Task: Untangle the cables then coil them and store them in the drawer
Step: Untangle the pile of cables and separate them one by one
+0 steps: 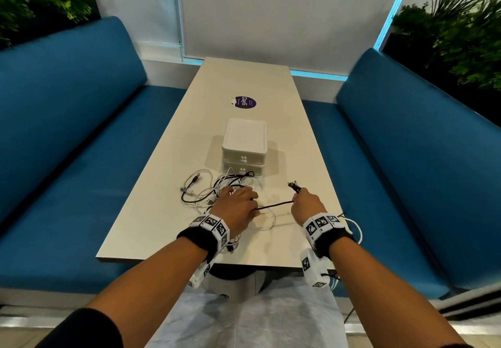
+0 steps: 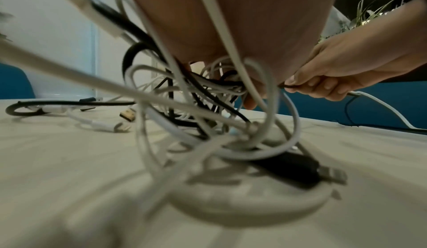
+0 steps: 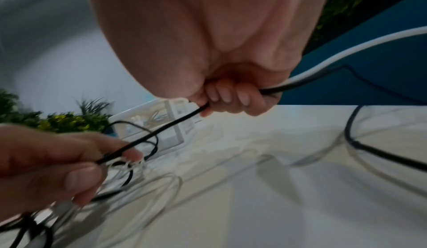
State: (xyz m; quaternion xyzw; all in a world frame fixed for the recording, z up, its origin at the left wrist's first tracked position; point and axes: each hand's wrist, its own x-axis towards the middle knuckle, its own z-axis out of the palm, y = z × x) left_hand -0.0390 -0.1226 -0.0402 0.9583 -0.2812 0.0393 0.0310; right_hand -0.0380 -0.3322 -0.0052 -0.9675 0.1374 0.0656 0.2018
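1. Fingers (image 3: 227, 95) of the right hand (image 1: 307, 202) curl round a thin black cable (image 1: 275, 205); its plug end projects past the knuckles toward the far side of the table (image 1: 151, 225).
2. Fingers of the left hand (image 1: 238, 201) pinch the same black cable where it leaves the tangle (image 1: 214, 189), between thumb and forefinger as the right wrist view shows it; other loops hang under this palm.
3. Step in hand, by judgement: untangling. One black cable runs taut between the hands; nothing is coiled yet.
4. Location: the tangle lies on the table, just in front of the drawer unit (image 1: 244, 149), with loose plugs spread to the left.
5. Next move, by judgement: draw the black cable clear of the knot while the left hand restrains the rest, feeding slack, not force, so loops do not tighten.
6. Materials: smooth round-section white and black cords with metal plugs, limp and easily snagged. The drawer unit is glossy white plastic, two stacked drawers with small knobs, both closed. The table is matte, pale and flat.
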